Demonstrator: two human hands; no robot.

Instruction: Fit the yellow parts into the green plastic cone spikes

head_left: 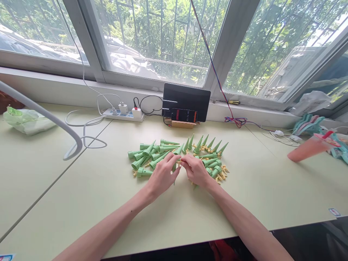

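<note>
Left hand [163, 173], right hand [196, 169] hold yellow piece [178, 163] (green cones [165, 148] nearby)

Small pale-yellow plastic piece [178, 163] pinched at the meeting fingertips of left hand [163, 171] and right hand [196, 169]. Tapered green plastic spike [174, 167] at the left hand, point down, partly hidden. Similar green spikes with ribbed collars [149, 149] heaped on their sides left of and beyond the left hand; more [216, 171] right of the right hand, beside loose yellow pieces [222, 175]. Curved row of spikes [198, 147] beyond the right hand, points up.
</note>
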